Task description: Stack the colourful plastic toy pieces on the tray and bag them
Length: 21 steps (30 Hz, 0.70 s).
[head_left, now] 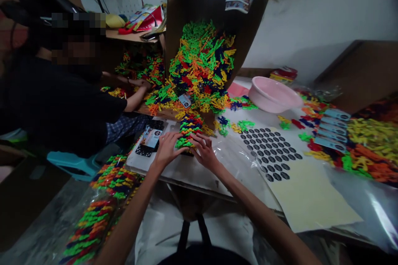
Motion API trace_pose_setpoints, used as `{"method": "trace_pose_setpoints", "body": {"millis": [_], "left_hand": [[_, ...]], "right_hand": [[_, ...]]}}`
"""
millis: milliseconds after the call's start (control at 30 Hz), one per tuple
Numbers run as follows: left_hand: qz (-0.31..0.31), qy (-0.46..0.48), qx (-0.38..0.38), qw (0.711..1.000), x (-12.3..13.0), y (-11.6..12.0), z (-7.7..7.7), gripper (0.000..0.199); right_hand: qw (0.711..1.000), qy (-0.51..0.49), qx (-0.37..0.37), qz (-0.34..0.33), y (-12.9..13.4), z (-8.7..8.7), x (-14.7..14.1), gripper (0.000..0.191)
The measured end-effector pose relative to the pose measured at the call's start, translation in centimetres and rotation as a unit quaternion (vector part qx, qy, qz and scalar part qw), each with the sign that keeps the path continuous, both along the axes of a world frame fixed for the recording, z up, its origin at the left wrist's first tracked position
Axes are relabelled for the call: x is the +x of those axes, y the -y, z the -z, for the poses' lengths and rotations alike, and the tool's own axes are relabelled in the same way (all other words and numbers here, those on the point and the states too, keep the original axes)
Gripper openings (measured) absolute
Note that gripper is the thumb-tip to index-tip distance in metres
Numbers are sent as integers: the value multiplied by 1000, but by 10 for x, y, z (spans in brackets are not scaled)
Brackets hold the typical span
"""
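Observation:
Small, bright plastic figures (190,127) lie in tight rows of green, red, yellow and dark blue on the table's near edge. From the left side my left hand (168,147) grips the rows, its thumb along their near end. On the opposite side my right hand (205,151) has its curled fingers on the same figures. What lies beneath them is mostly hidden. Left of my left hand is a black perforated tray (143,150) with a printed card (151,137) on top. A heap of loose figures (205,66) spills from an upright cardboard box (248,29).
A co-worker (62,95) sits at left, hands in another figure pile. A pink basin (273,95), a sheet of round black stickers (311,194) and clear plastic film (236,153) lie to the right. Bagged figures (93,223) and a blue stool (74,163) stand low at left.

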<state>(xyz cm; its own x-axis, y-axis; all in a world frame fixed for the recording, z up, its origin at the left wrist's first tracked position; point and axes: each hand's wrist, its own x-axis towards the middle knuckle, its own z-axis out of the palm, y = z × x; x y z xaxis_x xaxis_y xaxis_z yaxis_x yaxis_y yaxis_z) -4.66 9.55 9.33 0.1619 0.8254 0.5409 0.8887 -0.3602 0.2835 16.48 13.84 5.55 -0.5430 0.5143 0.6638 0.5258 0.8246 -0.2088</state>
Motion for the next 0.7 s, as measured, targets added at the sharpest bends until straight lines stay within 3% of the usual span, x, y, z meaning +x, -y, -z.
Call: {"method": "trace_pose_setpoints", "body": {"millis": [133,400,533,633,700], "left_hand": [[-19,-13,2,1000,4,0,-1,27],[-26,-28,8,999,1,0,11,39],[-24,-20,27,999,2,0,10,38],[-52,35,75,995,15,17,8,47],[-66,88,107,988,35,41,11,50]], "right_hand": [[1000,8,-18,7,-2,0,1,37],[1000,14,-6,18,-2,2,-3,36],[999,38,-16,16,1,-9,-7,42],[998,25,-43,33,15,-19,12,59],[992,-20,-68,107,33,-15,45,65]]}}
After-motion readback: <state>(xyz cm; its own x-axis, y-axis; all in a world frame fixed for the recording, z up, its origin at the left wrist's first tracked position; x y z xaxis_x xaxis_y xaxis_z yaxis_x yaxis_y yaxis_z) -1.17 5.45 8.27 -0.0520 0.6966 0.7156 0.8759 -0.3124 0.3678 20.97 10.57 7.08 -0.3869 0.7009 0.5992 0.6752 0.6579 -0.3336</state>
